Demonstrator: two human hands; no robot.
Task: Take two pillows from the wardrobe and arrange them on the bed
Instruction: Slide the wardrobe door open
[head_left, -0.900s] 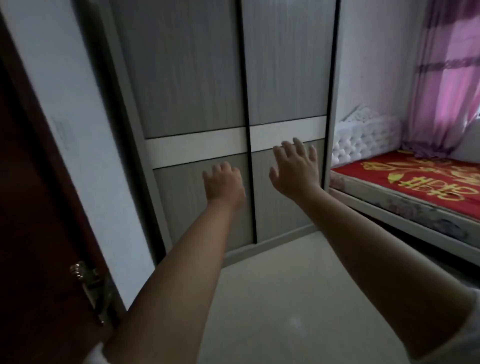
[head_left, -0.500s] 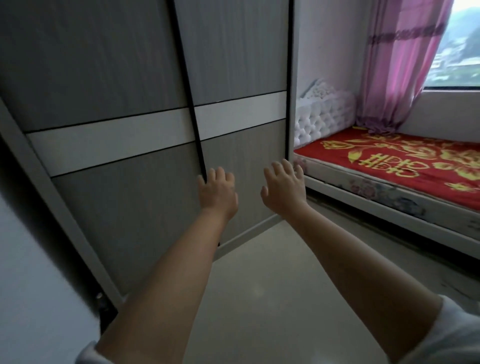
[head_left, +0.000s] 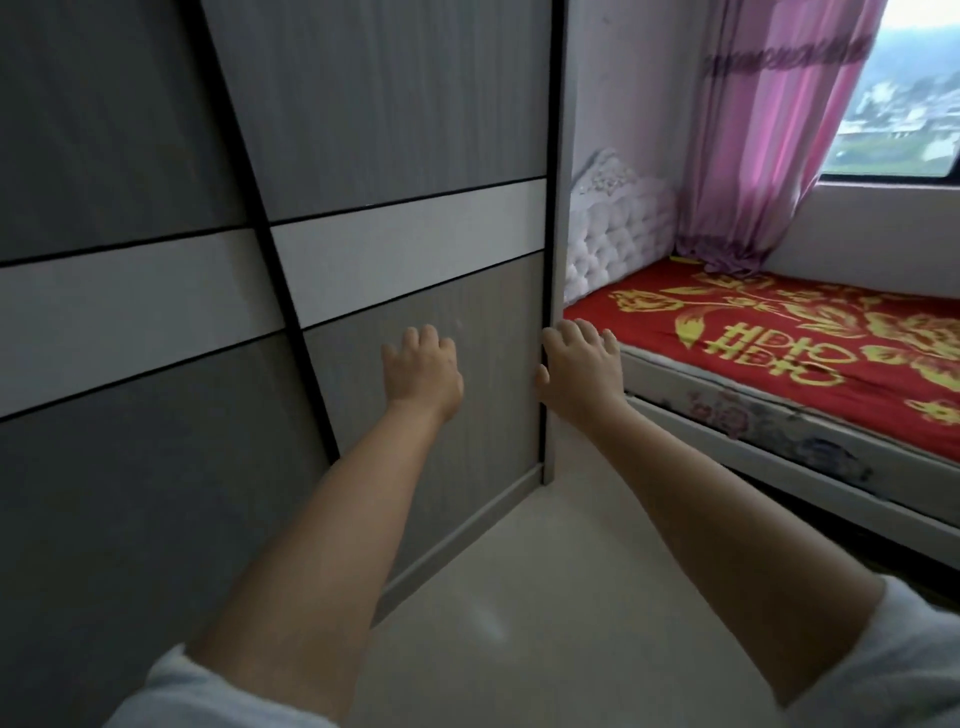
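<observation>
A grey wardrobe (head_left: 395, 119) with two sliding doors and a white band across the middle fills the left of the view; both doors are closed, so no pillows are visible. My left hand (head_left: 423, 371) is stretched out over the lower panel of the right door, fingers apart. My right hand (head_left: 579, 371) is at the right edge of that door, fingers curled at the dark edge strip. The bed (head_left: 810, 338) with a red and gold cover lies to the right.
A white tufted headboard (head_left: 613, 228) stands between wardrobe and wall. Pink curtains (head_left: 769, 130) hang beside a window (head_left: 914, 88) at the far right. Pale floor (head_left: 545, 623) runs between the wardrobe and the bed frame.
The view has swung right and closer to the wardrobe. Both hands have shifted from the doors' middle seam to the right door, the right hand reaching its right edge.
</observation>
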